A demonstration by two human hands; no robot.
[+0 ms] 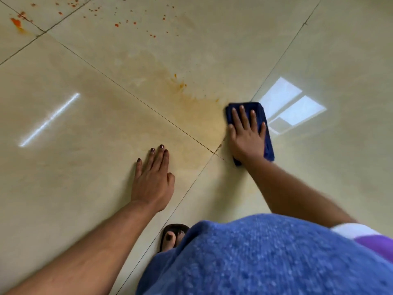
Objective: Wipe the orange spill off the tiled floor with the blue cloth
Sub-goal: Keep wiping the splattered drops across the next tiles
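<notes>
The right hand (247,133) lies flat with fingers spread on the folded blue cloth (263,124), pushing it down so it soaks up the orange spill (202,116) just beside it on the floor (340,188). The left hand (154,179) rests flat on the tile, fingers together, to hold the person up. More orange drops (119,24) wait far off

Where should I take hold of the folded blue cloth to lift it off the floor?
By its far short edge, coming from the top: the folded dark blue cloth lies flat on the glossy tiled floor, and the right hand covers its middle, leaving that edge free beyond the fingertips.
</notes>
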